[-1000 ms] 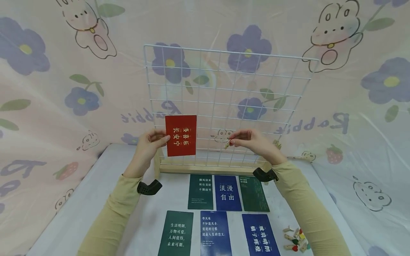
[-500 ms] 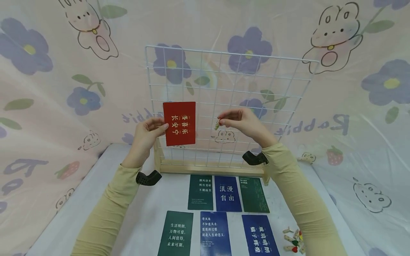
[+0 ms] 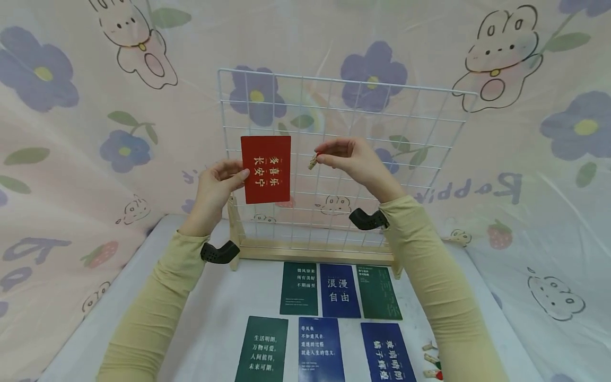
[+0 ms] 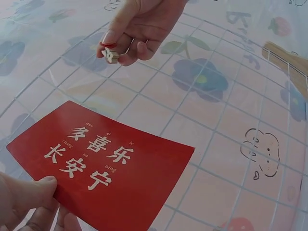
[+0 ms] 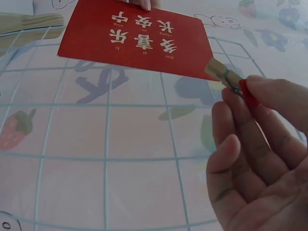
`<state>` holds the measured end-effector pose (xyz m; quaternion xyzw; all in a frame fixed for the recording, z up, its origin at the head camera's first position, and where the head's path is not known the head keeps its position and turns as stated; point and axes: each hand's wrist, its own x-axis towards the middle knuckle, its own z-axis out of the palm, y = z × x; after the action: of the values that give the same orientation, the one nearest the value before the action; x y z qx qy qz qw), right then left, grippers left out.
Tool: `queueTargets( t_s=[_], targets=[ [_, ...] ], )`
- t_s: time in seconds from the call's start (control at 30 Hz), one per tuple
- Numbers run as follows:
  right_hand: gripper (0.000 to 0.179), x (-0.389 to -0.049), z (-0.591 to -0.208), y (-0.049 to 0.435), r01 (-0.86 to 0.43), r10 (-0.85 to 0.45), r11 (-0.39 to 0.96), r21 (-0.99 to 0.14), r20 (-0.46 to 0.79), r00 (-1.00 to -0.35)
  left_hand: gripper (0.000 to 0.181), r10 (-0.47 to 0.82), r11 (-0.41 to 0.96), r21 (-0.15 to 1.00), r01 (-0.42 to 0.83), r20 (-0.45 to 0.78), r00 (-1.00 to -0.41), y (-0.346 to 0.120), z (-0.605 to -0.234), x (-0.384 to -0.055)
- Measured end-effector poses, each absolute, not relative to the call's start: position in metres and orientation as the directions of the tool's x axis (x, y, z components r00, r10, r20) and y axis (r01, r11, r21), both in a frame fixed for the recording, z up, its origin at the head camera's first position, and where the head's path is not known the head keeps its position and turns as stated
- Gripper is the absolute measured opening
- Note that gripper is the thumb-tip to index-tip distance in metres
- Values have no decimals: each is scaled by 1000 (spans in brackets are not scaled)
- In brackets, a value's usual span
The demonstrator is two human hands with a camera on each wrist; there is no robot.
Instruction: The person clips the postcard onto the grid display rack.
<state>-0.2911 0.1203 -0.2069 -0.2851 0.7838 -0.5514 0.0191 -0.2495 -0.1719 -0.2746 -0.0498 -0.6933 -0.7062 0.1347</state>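
A red card (image 3: 267,159) with white Chinese characters is pinched at its left edge by my left hand (image 3: 217,188), held up before the white wire grid (image 3: 329,175). To its right, my right hand (image 3: 355,162) pinches a small wooden clothespin (image 3: 313,161) between thumb and fingers. In the right wrist view the clothespin (image 5: 225,76) shows a red decoration at the pinched end, its other end pointing toward the card (image 5: 139,38). The left wrist view has the card (image 4: 103,163) in front, with the clothespin (image 4: 110,55) beyond it and apart from it.
The grid stands in a wooden base (image 3: 315,252). On the white table lie green cards (image 3: 261,347) and blue cards (image 3: 340,291) in two rows. Several loose clothespins (image 3: 431,363) lie at the lower right, partly behind the right sleeve. Patterned fabric (image 3: 305,32) hangs behind.
Both hands have risen in front of the grid, with the red card and the clothespin. My right hand has also moved left, bringing the clothespin closer to the card.
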Motion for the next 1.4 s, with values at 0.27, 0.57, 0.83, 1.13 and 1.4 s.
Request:
queueTargets(
  t_s=[0.27, 0.57, 0.83, 1.13, 1.4],
  targets=[
    [30, -294, -196, 107, -454, -449, 208, -867, 328, -831, 18, -146, -28, 950, 310, 303, -942, -175, -268, -255],
    [32, -302, -182, 95, -500, -402, 174, -848, 403, -822, 21, -175, -39, 953, 301, 290, -941, -175, -254, -258],
    [29, -305, -169, 82, -561, -357, 150, -814, 485, -799, 17, -202, -103, 950, 295, 271, -941, -178, -247, -266],
    [27, -309, -160, 64, -597, -320, 144, -789, 533, -783, 17, -211, -112, 946, 305, 278, -937, -177, -238, -273],
    [24, -315, -156, 49, -647, -269, 118, -754, 602, -751, 16, -229, -128, 941, 313, 279, -933, -176, -236, -277]
  ],
)
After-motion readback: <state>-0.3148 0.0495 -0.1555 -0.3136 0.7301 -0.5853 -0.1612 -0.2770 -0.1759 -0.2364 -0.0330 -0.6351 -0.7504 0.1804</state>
